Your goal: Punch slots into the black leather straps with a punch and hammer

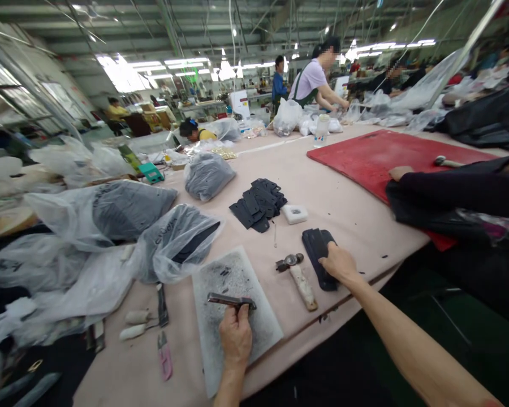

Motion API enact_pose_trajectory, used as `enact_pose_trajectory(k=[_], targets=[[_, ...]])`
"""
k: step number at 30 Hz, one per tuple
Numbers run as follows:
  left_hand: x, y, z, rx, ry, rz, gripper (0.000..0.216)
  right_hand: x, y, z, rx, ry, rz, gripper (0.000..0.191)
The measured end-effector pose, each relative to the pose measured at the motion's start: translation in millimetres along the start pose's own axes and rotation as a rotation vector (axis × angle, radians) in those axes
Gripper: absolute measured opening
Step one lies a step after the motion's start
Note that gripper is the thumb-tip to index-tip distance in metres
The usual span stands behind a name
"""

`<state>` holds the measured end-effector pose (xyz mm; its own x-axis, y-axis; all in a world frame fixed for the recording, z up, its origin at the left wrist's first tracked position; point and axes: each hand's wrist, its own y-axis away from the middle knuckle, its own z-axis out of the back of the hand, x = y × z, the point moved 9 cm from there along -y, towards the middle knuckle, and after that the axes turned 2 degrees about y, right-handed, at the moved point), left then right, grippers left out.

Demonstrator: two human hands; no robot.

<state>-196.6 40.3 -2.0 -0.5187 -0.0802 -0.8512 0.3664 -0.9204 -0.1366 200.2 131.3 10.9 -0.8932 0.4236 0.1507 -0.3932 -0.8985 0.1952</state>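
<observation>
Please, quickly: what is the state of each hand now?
Left hand: closed, holding a metal tool.
Right hand: touching black pieces; grip cannot be told.

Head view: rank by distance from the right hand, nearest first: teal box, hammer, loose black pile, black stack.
From the right hand:
1. Black stack: touched by the fingers.
2. Hammer: just left of the stack.
3. Loose black pile: farther forward, left.
4. Teal box: far left, beyond the bags.
</observation>
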Motion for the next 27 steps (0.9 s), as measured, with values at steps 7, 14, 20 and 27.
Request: enact_pose_trajectory(k=[7,14,20,27], targets=[[-4,1,1,-0.019,0.051,-0.036,0.028,-11,-7,6,-0.039,-0.575,0.07,0.019],[-2,5,7,-0.082,0.081,0.043,0.027,67,88,-39,0.335,-1.527,-0.117,0.035],[28,19,38,-0.316,0.214,0.195,0.029,121,192,-108,0.904,-1.266,-0.081,0.023],[26,20,48,-0.336,0.101,0.198,0.024,143,134,-26,0.138,-0.349,0.775,0.029]])
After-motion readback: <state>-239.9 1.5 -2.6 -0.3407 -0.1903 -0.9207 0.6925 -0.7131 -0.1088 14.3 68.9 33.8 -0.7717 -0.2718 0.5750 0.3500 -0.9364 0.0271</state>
